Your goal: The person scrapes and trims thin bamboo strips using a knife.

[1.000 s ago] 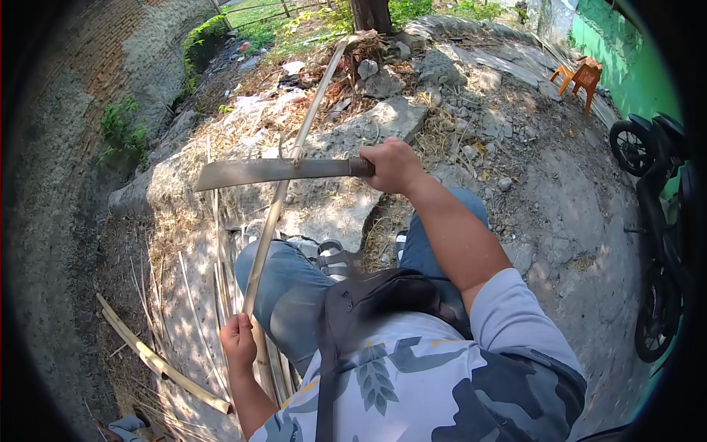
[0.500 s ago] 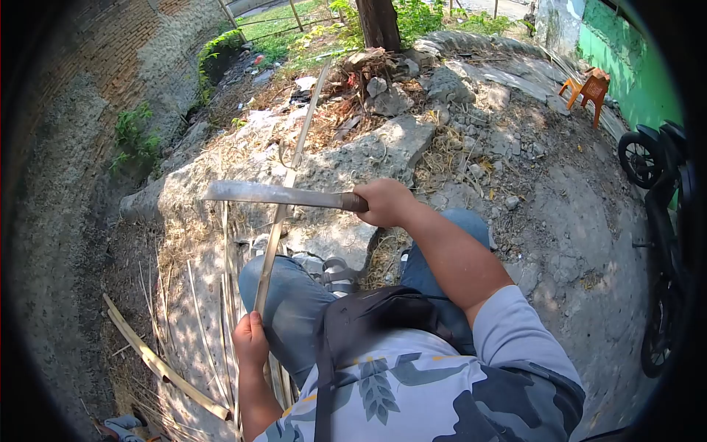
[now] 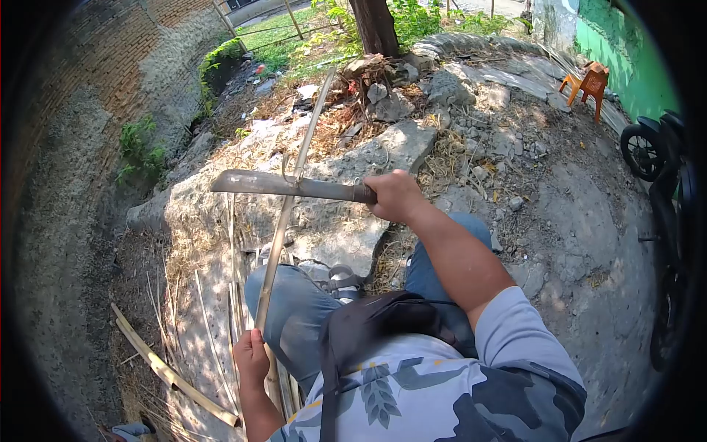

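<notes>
My right hand (image 3: 394, 197) is closed round the handle of a machete (image 3: 265, 184), whose broad blade points left. The blade lies across a long, thin bamboo strip (image 3: 274, 254), with a small curl of shaving rising where they meet. My left hand (image 3: 251, 359) grips the strip's near end beside my left knee, its thumb along the strip. From there the strip slants up and away past the blade toward the tree. Several more bamboo strips (image 3: 210, 324) lie on the ground below, and a thicker split bamboo piece (image 3: 173, 377) rests at the lower left.
A broken concrete slab (image 3: 346, 236) lies in front of my knees, with rubble beyond it. Further off are a tree trunk (image 3: 374, 28), an orange plastic chair (image 3: 591, 87) and a motorcycle (image 3: 665, 184) at the right. A brick wall (image 3: 110, 59) runs along the left.
The machete blade has turned about its length, so its face looks darker now. The whole view has shifted slightly. Both hands keep their hold.
</notes>
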A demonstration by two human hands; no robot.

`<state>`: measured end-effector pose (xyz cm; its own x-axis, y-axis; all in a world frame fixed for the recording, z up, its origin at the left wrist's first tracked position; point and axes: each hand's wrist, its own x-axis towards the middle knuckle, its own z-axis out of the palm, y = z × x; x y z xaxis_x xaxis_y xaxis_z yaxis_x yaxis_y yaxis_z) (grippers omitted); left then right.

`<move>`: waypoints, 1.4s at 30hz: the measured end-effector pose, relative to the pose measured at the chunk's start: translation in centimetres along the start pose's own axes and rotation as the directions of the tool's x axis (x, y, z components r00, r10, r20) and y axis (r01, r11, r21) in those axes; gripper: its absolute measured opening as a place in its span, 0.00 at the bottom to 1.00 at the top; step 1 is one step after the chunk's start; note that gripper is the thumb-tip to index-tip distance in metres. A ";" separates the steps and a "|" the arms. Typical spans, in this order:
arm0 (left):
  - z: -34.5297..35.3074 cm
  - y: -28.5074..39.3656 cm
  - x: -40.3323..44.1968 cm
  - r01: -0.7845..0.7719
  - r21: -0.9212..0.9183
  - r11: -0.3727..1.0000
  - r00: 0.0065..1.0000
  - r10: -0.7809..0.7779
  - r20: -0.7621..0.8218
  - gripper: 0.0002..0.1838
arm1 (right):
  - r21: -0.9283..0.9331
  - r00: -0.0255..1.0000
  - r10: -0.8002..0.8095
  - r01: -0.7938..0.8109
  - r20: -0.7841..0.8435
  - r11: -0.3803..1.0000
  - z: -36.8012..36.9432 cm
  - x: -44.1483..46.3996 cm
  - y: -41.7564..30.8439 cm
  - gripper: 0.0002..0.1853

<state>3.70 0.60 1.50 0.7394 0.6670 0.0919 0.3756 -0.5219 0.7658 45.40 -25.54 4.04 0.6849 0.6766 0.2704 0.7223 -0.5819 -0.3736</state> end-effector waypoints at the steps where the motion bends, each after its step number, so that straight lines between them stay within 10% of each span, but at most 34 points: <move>1: -0.2 -0.1 0.0 0.022 0.025 0.999 1.000 -0.022 0.001 0.23 | 0.030 0.999 0.015 -0.016 0.032 0.999 0.5 -0.1 -0.1 0.13; 8: 0.5 -0.7 0.0 -0.001 0.061 0.998 1.000 0.002 -0.011 0.22 | 0.435 0.917 -0.041 -0.149 0.397 0.888 2.0 -0.4 -0.8 0.21; 12: 1.5 0.0 0.2 -0.010 0.019 1.000 0.999 0.011 -0.053 0.22 | 0.191 0.979 -0.019 -0.020 0.204 0.981 1.0 -0.7 -2.1 0.16; 20: 2.7 2.1 1.3 0.017 0.077 0.997 0.999 -0.014 -0.031 0.23 | -0.130 0.866 -0.460 0.488 0.194 0.863 1.8 -0.9 -3.2 0.07; 28: 0.8 0.3 0.1 -0.083 0.048 0.995 0.996 0.084 -0.028 0.22 | -0.015 0.998 0.038 -0.039 -0.050 0.999 0.4 0.3 0.2 0.06; 33: 1.0 0.6 0.2 -0.059 0.085 0.995 0.997 0.063 -0.040 0.22 | 0.412 0.927 -0.011 -0.156 0.374 0.898 1.0 0.0 0.4 0.22; 42: 2.3 0.6 0.2 -0.041 0.036 0.999 0.998 0.042 -0.043 0.21 | 0.107 0.979 -0.146 0.132 0.141 0.985 1.0 -0.7 -1.7 0.11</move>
<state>5.32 -0.78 0.52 0.7299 0.6665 0.1516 0.3647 -0.5673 0.7383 43.60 -24.52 3.58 0.5514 0.8112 0.1946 0.7921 -0.4360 -0.4272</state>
